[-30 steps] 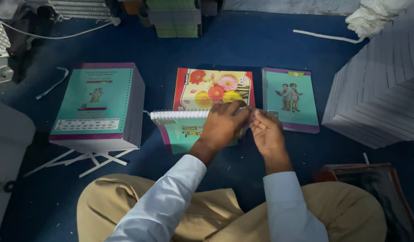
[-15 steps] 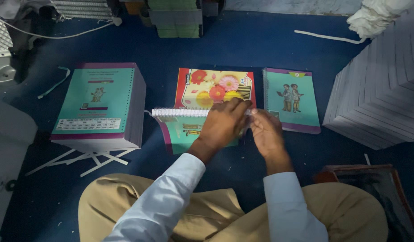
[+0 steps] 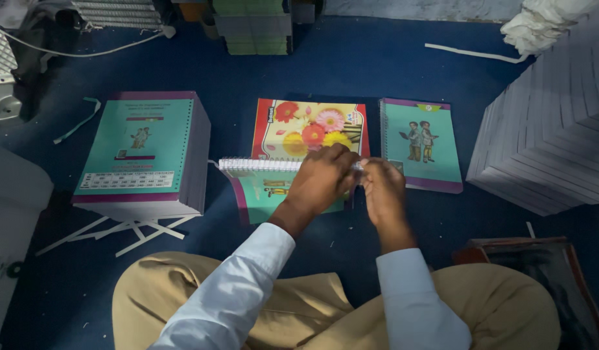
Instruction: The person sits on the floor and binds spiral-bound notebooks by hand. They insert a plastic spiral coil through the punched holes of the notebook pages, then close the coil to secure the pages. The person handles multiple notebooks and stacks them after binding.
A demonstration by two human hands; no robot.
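Note:
A teal-covered notebook lies on the blue floor in front of my knees, with a white spiral binding along its far edge. My left hand is closed over the right part of that spiral. My right hand is closed at the spiral's right end, touching the left hand. Under the notebook's far side lies a book with a flower-print cover.
A tall stack of teal-covered books stands at the left with white paper strips under it. A single teal spiral notebook lies to the right. A large slanted pile of white sheets fills the right side. A dark tray sits by my right knee.
Both hands stay on the spiral's right end with only slight finger shifts. The notebook has not visibly moved.

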